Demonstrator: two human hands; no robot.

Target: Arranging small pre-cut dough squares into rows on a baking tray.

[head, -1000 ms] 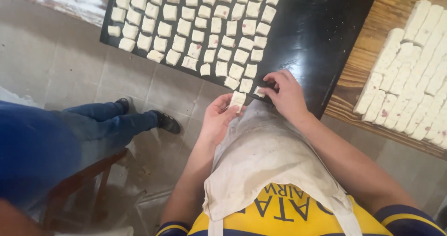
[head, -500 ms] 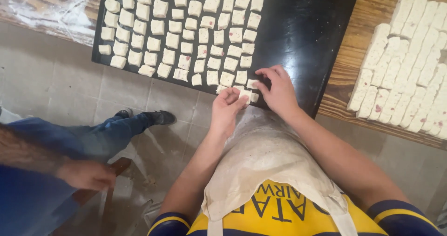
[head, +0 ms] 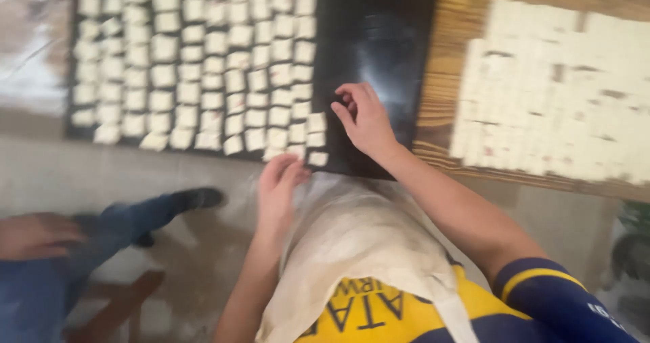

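A black baking tray (head: 379, 38) lies on the wooden table and is filled with rows of small white dough squares (head: 203, 65) on its left part. My right hand (head: 364, 118) hovers over the tray's bare black part, its fingers curled beside the last column of squares (head: 316, 122). Blur hides whether it holds a piece. My left hand (head: 277, 184) reaches up to the tray's near edge, fingers stretched out and touching the squares at the front corner (head: 298, 152). It holds nothing.
A big slab of cut white dough pieces (head: 555, 92) lies on the wooden table (head: 447, 58) to the right. Another person in blue jeans sits at the left, with a hand (head: 34, 234) and black shoe (head: 196, 197) above the tiled floor.
My right hand has lifted off the front corner piece and moved a little farther over the bare tray. My left hand has slid back to the tray's edge. The view has shifted.
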